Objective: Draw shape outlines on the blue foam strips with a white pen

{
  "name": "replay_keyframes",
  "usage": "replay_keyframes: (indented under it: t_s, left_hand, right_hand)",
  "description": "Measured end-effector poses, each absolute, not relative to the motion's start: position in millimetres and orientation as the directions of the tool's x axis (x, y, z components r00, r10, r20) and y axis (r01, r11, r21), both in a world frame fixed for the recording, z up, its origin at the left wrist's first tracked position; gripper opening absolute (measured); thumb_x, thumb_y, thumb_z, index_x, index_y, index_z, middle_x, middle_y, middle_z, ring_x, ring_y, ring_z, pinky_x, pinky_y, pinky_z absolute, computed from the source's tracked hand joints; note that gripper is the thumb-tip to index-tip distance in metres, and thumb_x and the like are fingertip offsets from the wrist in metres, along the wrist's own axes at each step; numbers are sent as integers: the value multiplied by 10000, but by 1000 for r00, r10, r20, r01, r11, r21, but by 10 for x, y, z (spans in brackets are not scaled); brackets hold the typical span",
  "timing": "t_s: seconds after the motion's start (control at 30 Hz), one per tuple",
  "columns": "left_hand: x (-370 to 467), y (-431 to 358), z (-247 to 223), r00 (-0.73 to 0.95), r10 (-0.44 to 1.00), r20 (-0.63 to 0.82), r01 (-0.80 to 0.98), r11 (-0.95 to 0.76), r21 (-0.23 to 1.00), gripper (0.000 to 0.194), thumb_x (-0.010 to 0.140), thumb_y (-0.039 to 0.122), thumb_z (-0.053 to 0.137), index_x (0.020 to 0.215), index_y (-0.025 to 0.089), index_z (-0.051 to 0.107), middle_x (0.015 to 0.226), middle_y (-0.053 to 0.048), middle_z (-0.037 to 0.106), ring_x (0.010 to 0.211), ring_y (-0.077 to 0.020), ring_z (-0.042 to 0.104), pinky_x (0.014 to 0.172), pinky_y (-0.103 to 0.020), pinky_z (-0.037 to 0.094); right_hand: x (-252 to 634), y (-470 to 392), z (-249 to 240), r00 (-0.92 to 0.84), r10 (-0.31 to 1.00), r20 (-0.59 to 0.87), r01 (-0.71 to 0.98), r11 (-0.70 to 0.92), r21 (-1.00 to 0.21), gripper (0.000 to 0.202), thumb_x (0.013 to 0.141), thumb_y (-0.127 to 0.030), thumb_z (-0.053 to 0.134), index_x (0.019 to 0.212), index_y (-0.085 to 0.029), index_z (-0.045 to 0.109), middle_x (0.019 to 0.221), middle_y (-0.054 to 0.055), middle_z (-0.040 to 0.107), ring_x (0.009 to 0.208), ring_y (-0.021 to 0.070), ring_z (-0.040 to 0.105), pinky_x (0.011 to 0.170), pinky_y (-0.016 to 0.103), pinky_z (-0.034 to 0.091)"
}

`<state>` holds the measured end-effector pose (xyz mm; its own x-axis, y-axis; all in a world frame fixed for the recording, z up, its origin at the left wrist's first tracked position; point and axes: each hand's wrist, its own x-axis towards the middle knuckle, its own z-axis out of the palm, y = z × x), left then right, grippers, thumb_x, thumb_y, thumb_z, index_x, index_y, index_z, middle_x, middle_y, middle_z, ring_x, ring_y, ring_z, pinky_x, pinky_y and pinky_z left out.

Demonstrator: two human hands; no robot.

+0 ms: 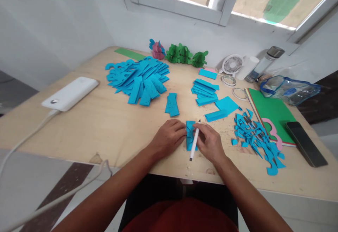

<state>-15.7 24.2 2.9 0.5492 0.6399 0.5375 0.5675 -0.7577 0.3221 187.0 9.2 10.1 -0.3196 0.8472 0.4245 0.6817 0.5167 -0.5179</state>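
Observation:
A folded blue paper strip [189,144] with dark curved lines drawn on it lies upright before me at the table's front. My left hand [170,136] rests flat-knuckled at its left edge, fingers together and their tips pressing the paper. On the other side, my right hand [210,143] holds a white marker [194,143] with dark ends, slanting over the strip. The right fingertips also touch the strip's right edge. Just beyond, a pair of marked blue strips [172,104] overlap each other.
A large heap of blue pieces [142,73] lies back left, plain folded strips [204,90] back right. Blue scraps [255,133] sit beside a green sheet stack [271,110] and phone [306,144]. A white power bank [70,93], fan [232,65] and bottle [264,63] stand around.

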Motion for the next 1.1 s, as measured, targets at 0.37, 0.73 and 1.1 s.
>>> replay_keyframes:
  t_s: [0.37, 0.73, 1.1]
  left_hand:
    - [-160, 220, 92, 562, 661, 496, 565, -746, 353, 183, 921, 192, 502, 810, 184, 647, 911, -72, 670, 864, -205, 577, 820, -362, 484]
    - [-134, 240, 87, 557, 664, 499, 577, -741, 343, 162, 908, 190, 533, 776, 178, 627, 868, -65, 656, 835, -208, 562, 775, -351, 469]
    - [-133, 239, 74, 551, 650, 523, 574, -750, 328, 168, 921, 172, 509, 820, 165, 642, 888, -74, 670, 867, -220, 561, 797, -355, 469]
  right_hand:
    - [1862, 92, 109, -320, 848, 422, 687, 514, -514, 305, 855, -126, 527, 1124, -217, 638, 952, 86, 725, 868, 238, 670, 786, 376, 558]
    - [1850, 90, 125, -316, 853, 415, 680, 508, -529, 306, 850, -128, 519, 1113, -222, 643, 970, 90, 724, 884, 244, 673, 785, 382, 558]
    - [1854, 92, 120, -315, 844, 434, 672, 521, -527, 316, 843, -114, 525, 1123, -205, 639, 980, 95, 728, 888, 242, 678, 790, 378, 563]
